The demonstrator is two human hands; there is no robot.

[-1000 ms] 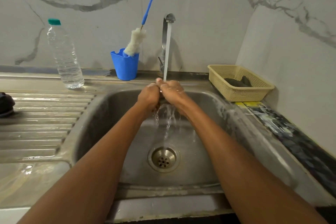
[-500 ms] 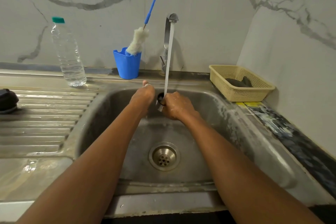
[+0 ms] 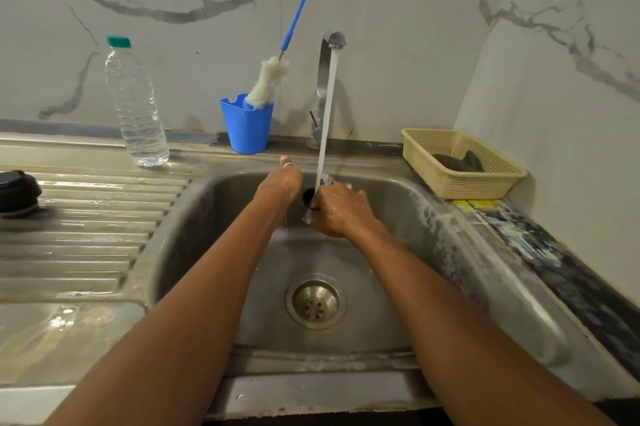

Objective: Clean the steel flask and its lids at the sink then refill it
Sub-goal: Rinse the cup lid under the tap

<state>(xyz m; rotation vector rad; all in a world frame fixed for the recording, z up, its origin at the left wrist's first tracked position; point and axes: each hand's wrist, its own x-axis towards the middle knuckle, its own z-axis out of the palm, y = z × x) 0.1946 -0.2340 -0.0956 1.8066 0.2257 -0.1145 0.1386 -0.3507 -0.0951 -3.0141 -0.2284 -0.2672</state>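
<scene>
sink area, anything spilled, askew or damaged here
Pooled water lies on the flat front of the ribbed steel draining board. The dark counter strip at the right looks scuffed and smeared white. The white-headed blue bottle brush leans in the blue plastic cup, which seems normal.

Sink basin open around the drain, tap and blue cup lining back ledge, basket at right rim

A small black lid part is gripped in the right hand under running water. A larger black round lid rests on the ribbed surface.
</scene>
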